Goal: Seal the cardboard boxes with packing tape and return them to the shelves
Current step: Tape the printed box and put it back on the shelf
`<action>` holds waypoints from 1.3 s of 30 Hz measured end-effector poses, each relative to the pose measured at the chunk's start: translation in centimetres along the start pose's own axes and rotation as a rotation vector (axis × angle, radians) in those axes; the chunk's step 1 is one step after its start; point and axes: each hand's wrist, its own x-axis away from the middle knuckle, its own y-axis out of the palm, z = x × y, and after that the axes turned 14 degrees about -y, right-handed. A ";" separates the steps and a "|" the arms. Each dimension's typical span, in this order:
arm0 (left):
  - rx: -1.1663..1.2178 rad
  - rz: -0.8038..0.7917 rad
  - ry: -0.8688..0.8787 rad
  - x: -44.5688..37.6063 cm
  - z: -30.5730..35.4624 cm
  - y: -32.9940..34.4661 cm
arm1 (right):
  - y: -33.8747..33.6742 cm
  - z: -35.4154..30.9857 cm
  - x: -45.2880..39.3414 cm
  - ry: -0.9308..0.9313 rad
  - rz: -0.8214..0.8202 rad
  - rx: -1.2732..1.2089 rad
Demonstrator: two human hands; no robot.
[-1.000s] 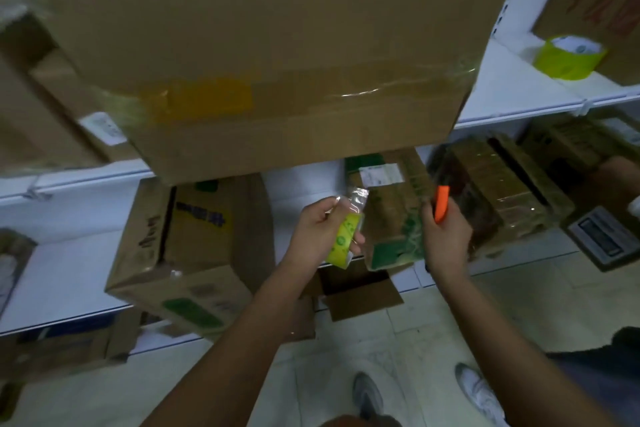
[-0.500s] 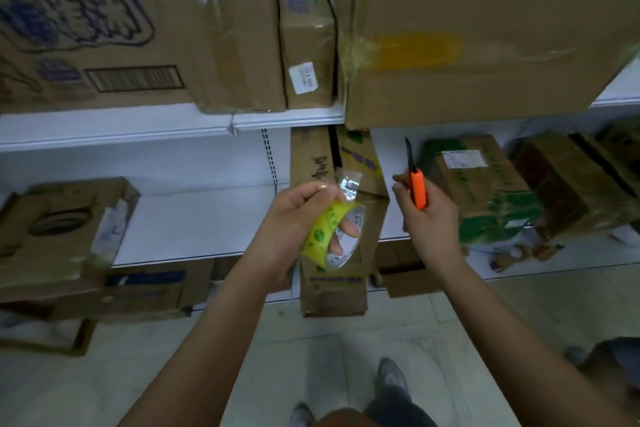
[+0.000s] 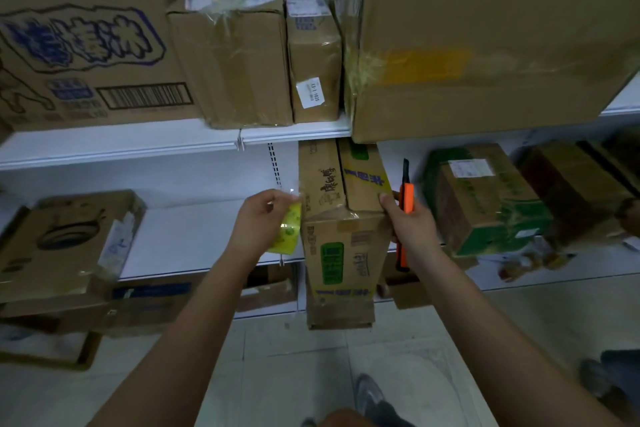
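Both arms stretched forward from the near edge toward the middle shelf [image 3: 180,239], left hand [image 3: 258,222] raised with fingers curled round the yellow roll of packing tape [image 3: 287,230], held just left of the tall cardboard box [image 3: 341,246] and about touching its left edge. Right hand [image 3: 410,222] clamped on the orange utility knife [image 3: 405,215], blade end pointing up, thumb pressed against the box's right top corner. Box stood upright at the shelf's near edge, hanging partly over it, between both hands, under the large taped carton [image 3: 485,45] on the upper shelf [image 3: 138,144].
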 end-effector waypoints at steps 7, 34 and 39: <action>-0.047 -0.143 0.081 4.4 -1.0 2.7 | -4.4 -1.9 -3.1 0.009 -0.117 0.036; -0.449 -0.858 0.021 2.5 11.6 4.1 | -1.3 2.8 -2.2 -0.189 0.133 0.262; -0.898 -0.836 0.017 0.1 14.7 7.9 | -1.6 3.6 -1.6 -0.181 0.120 0.151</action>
